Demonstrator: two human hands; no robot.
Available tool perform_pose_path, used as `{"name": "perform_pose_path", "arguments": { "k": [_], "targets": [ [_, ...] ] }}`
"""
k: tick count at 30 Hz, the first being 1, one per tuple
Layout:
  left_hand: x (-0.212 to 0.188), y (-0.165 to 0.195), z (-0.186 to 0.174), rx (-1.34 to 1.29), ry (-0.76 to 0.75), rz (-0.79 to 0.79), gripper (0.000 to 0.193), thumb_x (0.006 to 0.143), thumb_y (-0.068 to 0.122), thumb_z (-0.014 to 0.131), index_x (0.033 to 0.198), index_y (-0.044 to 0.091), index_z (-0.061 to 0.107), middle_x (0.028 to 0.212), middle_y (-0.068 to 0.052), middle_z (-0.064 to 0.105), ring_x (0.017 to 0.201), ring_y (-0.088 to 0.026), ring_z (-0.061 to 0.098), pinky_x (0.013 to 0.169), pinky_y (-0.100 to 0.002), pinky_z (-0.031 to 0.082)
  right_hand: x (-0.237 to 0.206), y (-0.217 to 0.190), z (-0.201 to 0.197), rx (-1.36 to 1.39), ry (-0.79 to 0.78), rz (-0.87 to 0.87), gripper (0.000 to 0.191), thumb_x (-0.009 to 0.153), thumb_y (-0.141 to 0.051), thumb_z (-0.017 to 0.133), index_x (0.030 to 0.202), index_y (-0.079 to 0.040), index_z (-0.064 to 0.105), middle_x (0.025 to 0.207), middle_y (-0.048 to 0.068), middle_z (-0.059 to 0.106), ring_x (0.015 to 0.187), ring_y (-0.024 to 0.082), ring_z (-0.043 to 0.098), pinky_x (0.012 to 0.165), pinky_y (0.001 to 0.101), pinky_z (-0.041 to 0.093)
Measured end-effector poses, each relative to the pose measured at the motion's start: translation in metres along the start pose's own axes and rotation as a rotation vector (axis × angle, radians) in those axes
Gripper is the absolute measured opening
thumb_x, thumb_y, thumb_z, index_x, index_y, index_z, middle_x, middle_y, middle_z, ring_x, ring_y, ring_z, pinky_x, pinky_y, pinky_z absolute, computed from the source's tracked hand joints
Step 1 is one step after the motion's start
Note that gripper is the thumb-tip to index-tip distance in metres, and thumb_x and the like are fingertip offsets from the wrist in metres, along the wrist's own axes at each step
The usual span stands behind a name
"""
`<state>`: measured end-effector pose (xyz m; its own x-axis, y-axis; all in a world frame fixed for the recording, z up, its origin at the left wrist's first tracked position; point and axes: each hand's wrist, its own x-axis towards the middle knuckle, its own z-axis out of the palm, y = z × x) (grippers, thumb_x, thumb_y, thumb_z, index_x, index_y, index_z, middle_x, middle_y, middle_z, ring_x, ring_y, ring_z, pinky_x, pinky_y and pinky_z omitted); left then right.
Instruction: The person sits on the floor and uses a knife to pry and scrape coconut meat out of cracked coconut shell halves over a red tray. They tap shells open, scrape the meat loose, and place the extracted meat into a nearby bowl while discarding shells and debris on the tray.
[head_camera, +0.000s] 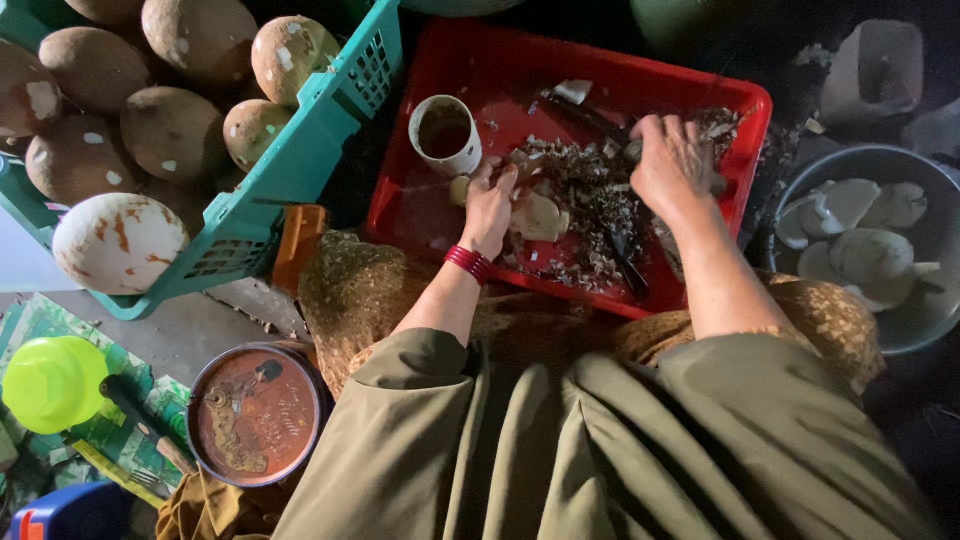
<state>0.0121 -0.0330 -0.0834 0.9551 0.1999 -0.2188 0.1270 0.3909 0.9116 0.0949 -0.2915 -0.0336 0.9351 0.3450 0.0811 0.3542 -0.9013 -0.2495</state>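
**Two hands at work over a red crate of shell scraps**

The left hand (489, 205) is closed on a pale, flattish piece of fruit flesh (538, 216), fingers curled over its near edge, low in the middle of the red plastic crate (470, 60). A red bangle (467, 263) sits on that wrist. The right hand (673, 165) is bunched downward over the heap of brown and white scraps (590, 200) in the crate; its fingers are drawn together, and it seems to grip something small, though blur hides what. A dark blade-like tool (625, 255) lies among the scraps just below that hand.

A white cup (446, 133) with a dark inside stands upright in the crate, just beside the left hand's fingertips.

To the left, a teal slatted basket (300, 160) holds large brown round fruits (175, 130), one pale with orange flecks (118, 242). To the right, a grey metal bowl (935, 320) holds peeled, pale pieces (860, 255). Near the person's knee sits a round rust-coloured tin lid (255, 415), with a lime-green plastic cap (52, 383) well apart at the far left. Olive cloth (600, 450) covers the lap.
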Motion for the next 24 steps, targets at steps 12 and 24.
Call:
{"name": "perform_pose_path", "arguments": {
  "k": [12,24],
  "targets": [
    [-0.002,0.013,0.001,0.001,0.066,-0.084,0.024,0.103,0.017,0.061,0.123,0.004,0.060,0.104,-0.006,0.070,0.079,-0.011,0.065,0.061,-0.025,0.049,0.010,0.041,-0.032,-0.249,0.109,0.183,0.052,0.077,-0.003,0.074,0.128,-0.015,0.069,0.126,0.020,0.065,0.128,0.042,0.051,0.116,0.0698,0.020],
    [0.008,-0.019,-0.010,0.265,-0.083,0.197,0.048,0.106,0.009,0.065,0.152,0.001,0.055,0.128,-0.016,0.073,0.107,-0.020,0.066,0.091,-0.031,0.055,0.018,-0.014,0.023,-0.299,0.009,-0.105,0.057,0.070,-0.013,0.077,0.127,-0.017,0.072,0.158,0.023,0.035,0.145,0.050,0.025,0.104,0.0789,0.024]
  ]
}}
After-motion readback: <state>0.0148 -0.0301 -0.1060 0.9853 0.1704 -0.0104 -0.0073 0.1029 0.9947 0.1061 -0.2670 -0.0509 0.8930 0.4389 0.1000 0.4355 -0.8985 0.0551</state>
